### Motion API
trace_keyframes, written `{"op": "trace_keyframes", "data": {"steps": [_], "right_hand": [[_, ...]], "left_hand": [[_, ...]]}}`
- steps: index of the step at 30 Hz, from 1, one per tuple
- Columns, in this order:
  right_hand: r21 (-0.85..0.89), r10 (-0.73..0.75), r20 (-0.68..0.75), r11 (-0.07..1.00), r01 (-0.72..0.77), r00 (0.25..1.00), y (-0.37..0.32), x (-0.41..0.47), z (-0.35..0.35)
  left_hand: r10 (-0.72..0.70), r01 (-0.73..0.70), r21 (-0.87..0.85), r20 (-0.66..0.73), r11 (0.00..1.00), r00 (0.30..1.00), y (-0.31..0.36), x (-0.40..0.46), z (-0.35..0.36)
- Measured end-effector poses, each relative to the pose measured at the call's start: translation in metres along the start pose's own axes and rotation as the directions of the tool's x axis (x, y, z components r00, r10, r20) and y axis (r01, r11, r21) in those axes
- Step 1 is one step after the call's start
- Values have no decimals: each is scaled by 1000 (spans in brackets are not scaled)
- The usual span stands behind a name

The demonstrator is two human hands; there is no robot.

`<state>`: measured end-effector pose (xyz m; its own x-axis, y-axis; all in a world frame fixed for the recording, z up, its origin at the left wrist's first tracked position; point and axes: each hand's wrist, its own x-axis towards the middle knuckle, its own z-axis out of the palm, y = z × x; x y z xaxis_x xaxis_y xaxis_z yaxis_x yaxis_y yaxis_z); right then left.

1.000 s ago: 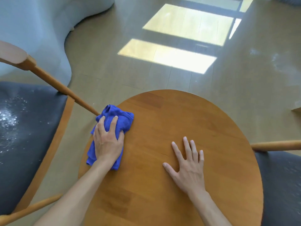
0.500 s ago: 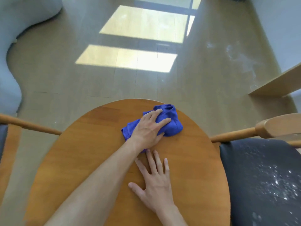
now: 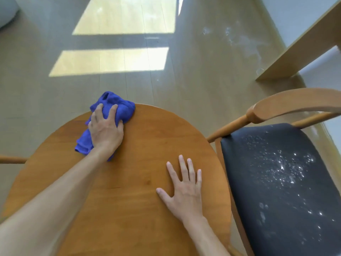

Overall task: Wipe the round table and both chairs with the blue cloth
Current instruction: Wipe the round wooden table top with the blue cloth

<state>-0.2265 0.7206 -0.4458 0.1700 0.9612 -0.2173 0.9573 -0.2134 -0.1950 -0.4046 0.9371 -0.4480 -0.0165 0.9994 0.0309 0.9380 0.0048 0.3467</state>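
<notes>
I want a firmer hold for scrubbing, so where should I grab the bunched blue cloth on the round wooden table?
Probably grip the thick bunched far end of the blue cloth, coming from above on the near side, as the left hand already lies. That end is piled high at the round wooden table edge; the near tail lies flatter.

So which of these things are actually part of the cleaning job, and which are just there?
Part of the job:
- blue cloth, pressed under the left hand
- round table, right hand flat on it
- chair, seat speckled white

Just there:
- floor
- wooden shelf
</notes>
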Motion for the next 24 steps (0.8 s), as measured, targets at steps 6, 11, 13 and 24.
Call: {"op": "trace_keyframes", "data": {"steps": [6, 11, 13, 24], "right_hand": [[34, 46, 30, 998, -47, 998, -7, -38, 5], [32, 58, 42, 998, -60, 997, -5, -44, 4], [45, 49, 34, 998, -51, 998, -4, -42, 3], [-53, 36, 47, 998, -34, 998, -2, -43, 6]], "left_hand": [[499, -484, -128, 158, 866, 852, 116, -47, 39], [813, -773, -264, 280, 577, 511, 170, -106, 53], [808, -776, -236, 248, 585, 534, 157, -100, 52], [89, -83, -78, 73, 993, 993, -104, -63, -50]]}}
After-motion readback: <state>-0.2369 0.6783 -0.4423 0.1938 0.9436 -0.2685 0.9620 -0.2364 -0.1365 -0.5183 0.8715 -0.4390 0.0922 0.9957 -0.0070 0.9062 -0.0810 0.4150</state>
